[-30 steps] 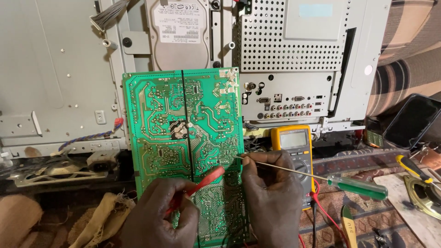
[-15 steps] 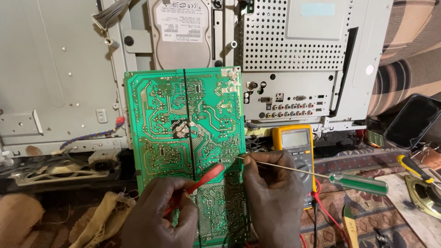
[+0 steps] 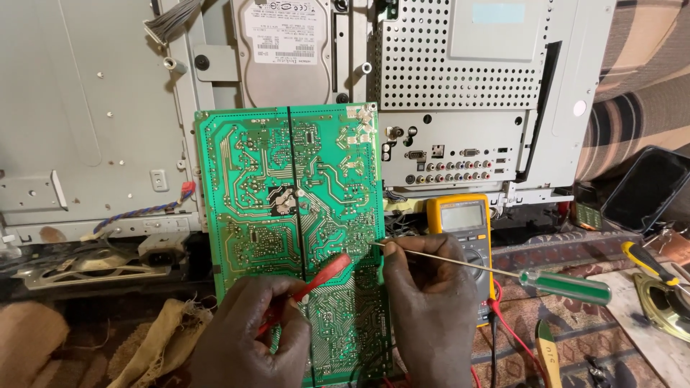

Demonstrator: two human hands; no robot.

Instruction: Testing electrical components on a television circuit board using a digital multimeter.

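Upright against an opened grey metal chassis (image 3: 460, 93): a green circuit board (image 3: 287, 215), solder side out, lower edge hidden behind two bare hands. Left hand (image 3: 248, 338) closed round a red test probe (image 3: 327, 274), fingers curled tight on the shaft, tip angled up onto the traces near the board's lower middle. Right hand (image 3: 431, 309) at the board's right edge, fingers closed; what sits inside them cannot be told, though dark and red leads (image 3: 503, 338) trail out below the wrist. Across the right knuckles, a long thin screwdriver (image 3: 503, 271) with a green handle, tip just at the board's edge. Just behind the right hand, a yellow multimeter (image 3: 463, 230), screen up, partly covered. Further back, a silver hard drive (image 3: 286, 54) mounted on the chassis, and a row of connector sockets (image 3: 449, 172) on its rear panel. On the right, a dark tablet (image 3: 643, 190) leaning, a yellow-handled tool (image 3: 647, 262) and a brass-coloured round part (image 3: 665, 305) on the desk. Lower left, a frayed tan cloth (image 3: 162, 334).

For a clean probe contact, likely best: board braced steady, tip set squarely on one solder pad without bridging to a neighbour, meter screen kept in sight.
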